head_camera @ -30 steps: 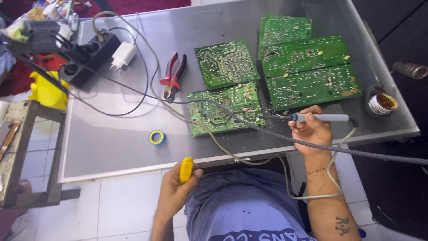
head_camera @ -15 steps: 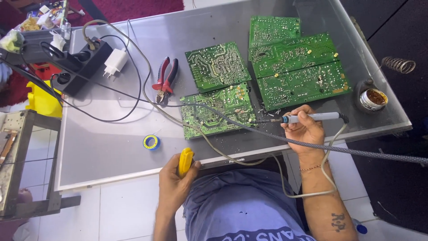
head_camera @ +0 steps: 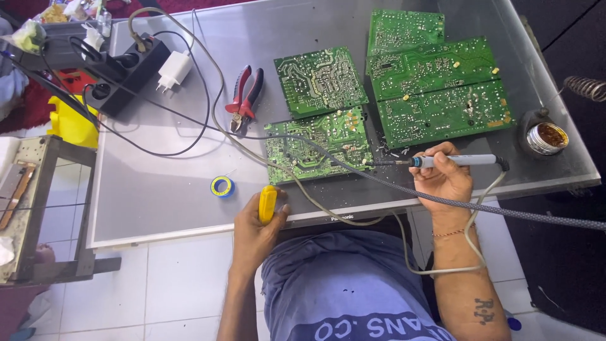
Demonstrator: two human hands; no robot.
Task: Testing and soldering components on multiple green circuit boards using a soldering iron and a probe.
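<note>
Since a second ago little had changed: my right hand [head_camera: 445, 180] still grasped the soldering iron [head_camera: 454, 161], tip at 9 o'clock near the circuit board [head_camera: 319, 144], my left hand [head_camera: 255, 230] clenched around the yellow handle [head_camera: 267, 203].

Red-handled pliers [head_camera: 243, 98], a black power strip [head_camera: 123, 72] with a white charger [head_camera: 173, 71] and a small blue-yellow tape roll [head_camera: 221, 186] lie left of the grips; a round flux tin [head_camera: 546, 138] sits right.

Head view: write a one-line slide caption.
Right hand holds a soldering iron beside green circuit boards; left hand grips a yellow tool.
</note>
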